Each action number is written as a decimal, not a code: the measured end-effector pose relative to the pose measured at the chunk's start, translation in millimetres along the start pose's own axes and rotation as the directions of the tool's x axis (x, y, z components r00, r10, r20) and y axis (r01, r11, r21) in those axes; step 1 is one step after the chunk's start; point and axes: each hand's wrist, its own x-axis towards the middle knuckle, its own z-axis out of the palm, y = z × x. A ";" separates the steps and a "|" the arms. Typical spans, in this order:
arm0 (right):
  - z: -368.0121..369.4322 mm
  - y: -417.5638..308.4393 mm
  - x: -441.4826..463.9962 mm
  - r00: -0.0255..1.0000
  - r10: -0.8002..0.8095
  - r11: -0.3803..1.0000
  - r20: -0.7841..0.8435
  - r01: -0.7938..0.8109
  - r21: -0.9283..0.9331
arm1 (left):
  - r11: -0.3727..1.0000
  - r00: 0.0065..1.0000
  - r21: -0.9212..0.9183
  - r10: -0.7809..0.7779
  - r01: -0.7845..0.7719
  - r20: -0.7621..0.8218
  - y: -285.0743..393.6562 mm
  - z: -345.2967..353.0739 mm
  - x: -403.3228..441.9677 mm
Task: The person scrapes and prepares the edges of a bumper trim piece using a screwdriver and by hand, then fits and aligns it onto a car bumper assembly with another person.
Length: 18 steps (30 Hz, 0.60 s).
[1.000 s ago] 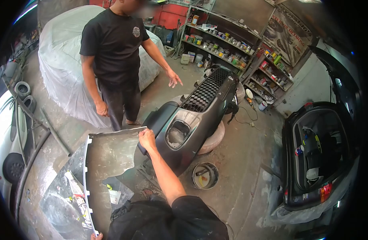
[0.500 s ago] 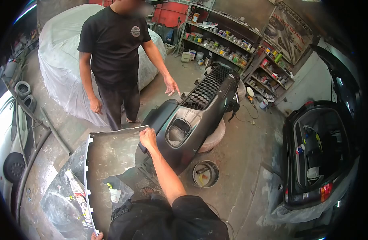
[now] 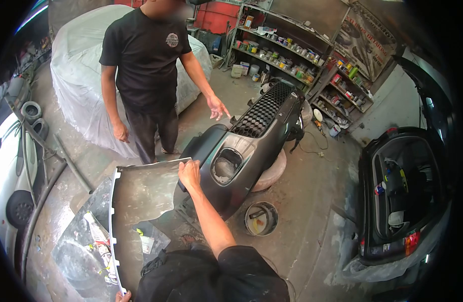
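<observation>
A curved grey panel (image 3: 143, 194) with a white notched edge hangs between my two hands. My right hand (image 3: 189, 173) is closed on its upper right corner. At the bottom of the view, my left hand (image 3: 123, 296) grips the lower end, only partly visible. Just beyond my right hand lies a black car bumper (image 3: 216, 186) with a honeycomb grille (image 3: 261, 113), resting on a rounded pale support (image 3: 272, 173). Across the panel stands a person in black (image 3: 146, 65), one hand (image 3: 218, 107) held out near the bumper with fingers spread.
A bucket (image 3: 261, 219) with a tool in it stands on the floor right of my arm. A sheet-covered car (image 3: 83, 75) is at the back left, a black car (image 3: 407, 191) at the right. Shelves of cans (image 3: 277, 55) line the back. Pipes (image 3: 73, 166) lie left.
The other person's outstretched hand has come down slightly and stays near the bumper. The whole view has shifted a little. My hands keep the same hold on the panel.
</observation>
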 end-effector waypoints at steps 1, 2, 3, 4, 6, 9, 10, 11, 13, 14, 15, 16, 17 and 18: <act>-1.6 -1.4 -0.3 1.000 0.014 1.000 0.001 -0.014 -0.009 | 1.000 1.000 0.006 -0.007 0.007 0.002 0.6 0.3 0.1; -3.4 -3.4 -0.7 1.000 0.027 0.999 0.001 -0.027 -0.017 | 1.000 1.000 0.013 -0.018 0.018 0.000 2.2 -0.1 -0.4; -7.4 -7.2 -1.7 0.999 0.040 0.999 0.001 -0.040 -0.027 | 0.999 0.999 0.027 -0.037 0.037 0.002 2.5 -0.5 -1.2; -11.7 -11.4 -3.5 0.999 0.053 0.997 -0.003 -0.053 -0.052 | 0.998 0.999 0.040 -0.050 0.050 0.002 4.4 -1.3 -1.5; -20.1 -18.7 -7.1 0.997 0.078 0.992 -0.013 -0.079 -0.101 | 0.997 0.998 0.047 -0.061 0.061 0.000 4.6 -2.0 -1.8; -18.5 -13.0 -5.8 0.998 0.062 0.991 -0.010 -0.062 -0.119 | 0.999 0.999 0.024 0.041 -0.041 -0.011 0.1 -1.5 -1.4; -14.7 -8.1 -4.6 0.998 0.065 0.994 -0.013 -0.066 -0.088 | 0.997 0.998 0.027 0.069 -0.068 -0.016 -1.0 -2.5 -1.5; -8.3 -0.7 -2.9 0.998 0.069 0.996 -0.016 -0.069 -0.056 | 0.995 0.995 0.032 0.095 -0.095 -0.022 -0.4 -3.3 -1.7; 1.1 12.5 3.5 0.995 0.094 0.995 0.017 -0.095 0.013 | 0.988 0.989 0.051 0.146 -0.145 -0.033 -2.4 -3.4 -2.0; 5.0 18.5 7.8 0.992 0.116 0.992 0.056 -0.118 0.048 | 0.983 0.984 0.063 0.173 -0.171 -0.035 -3.2 -3.3 -2.2; 5.5 20.0 9.7 0.986 0.135 0.986 0.094 -0.143 0.083 | 0.977 0.979 0.082 0.201 -0.197 -0.039 -4.6 -3.5 -2.5; 7.0 21.0 9.6 0.991 0.118 0.982 0.064 -0.126 0.139 | 0.967 0.971 0.111 0.235 -0.229 -0.045 -6.2 -3.7 -2.8; 9.0 21.4 9.5 0.994 0.101 0.975 0.033 -0.105 0.194 | 0.947 0.956 0.159 0.288 -0.278 -0.047 -7.8 -3.9 -4.0; 9.7 20.8 9.6 0.996 0.085 0.965 0.000 -0.083 0.248 | 0.901 0.924 0.249 0.378 -0.355 -0.050 -10.4 -3.0 -6.9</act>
